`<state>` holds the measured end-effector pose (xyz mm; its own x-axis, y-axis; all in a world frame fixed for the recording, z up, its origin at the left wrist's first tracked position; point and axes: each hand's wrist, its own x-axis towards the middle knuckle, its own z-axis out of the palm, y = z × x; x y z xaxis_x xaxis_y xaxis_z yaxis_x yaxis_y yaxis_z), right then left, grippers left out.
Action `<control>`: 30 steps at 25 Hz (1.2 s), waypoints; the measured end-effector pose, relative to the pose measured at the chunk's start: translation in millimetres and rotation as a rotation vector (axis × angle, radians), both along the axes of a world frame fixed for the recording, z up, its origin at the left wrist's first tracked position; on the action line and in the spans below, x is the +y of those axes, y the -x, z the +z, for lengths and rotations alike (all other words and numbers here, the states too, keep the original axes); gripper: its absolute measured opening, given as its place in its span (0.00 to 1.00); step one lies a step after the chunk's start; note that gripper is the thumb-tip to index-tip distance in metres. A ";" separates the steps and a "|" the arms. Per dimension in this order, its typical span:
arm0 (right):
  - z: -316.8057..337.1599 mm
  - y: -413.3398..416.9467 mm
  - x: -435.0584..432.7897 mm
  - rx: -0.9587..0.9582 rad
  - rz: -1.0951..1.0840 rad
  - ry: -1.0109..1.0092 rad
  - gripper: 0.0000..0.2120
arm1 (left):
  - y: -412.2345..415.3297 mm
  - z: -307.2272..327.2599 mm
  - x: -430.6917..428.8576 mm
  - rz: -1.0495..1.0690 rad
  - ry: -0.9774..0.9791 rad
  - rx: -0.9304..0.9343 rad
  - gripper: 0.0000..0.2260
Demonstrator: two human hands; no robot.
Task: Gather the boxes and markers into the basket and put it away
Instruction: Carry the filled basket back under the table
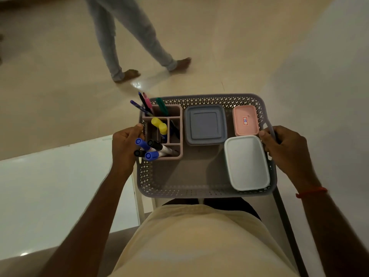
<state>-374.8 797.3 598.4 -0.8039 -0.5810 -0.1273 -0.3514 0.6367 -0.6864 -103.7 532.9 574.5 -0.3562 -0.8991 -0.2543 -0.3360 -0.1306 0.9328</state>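
Note:
A grey perforated basket is held in the air in front of my body. My left hand grips its left side and my right hand grips its right handle. Inside stand a pink organiser with blue and black markers, two yellow-capped ones and several pens. Beside it lie a grey-blue square box, a small pink box and a white box.
A white table lies to my left, its corner near the basket. Another person's legs cross the beige floor ahead. A white wall rises on the right, and a dark bar runs below the basket's right corner.

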 end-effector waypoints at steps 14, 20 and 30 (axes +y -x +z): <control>-10.4 106.7 -124.1 -0.058 0.252 -0.008 0.09 | 61.5 -12.5 -58.9 0.201 -0.016 -0.113 0.21; -16.2 158.8 -189.1 -0.050 0.356 -0.017 0.08 | 92.6 -11.0 -83.4 0.328 0.020 -0.185 0.21; -16.3 211.8 -327.6 -0.006 0.454 -0.013 0.08 | 123.4 -13.2 -159.0 0.483 -0.036 -0.139 0.22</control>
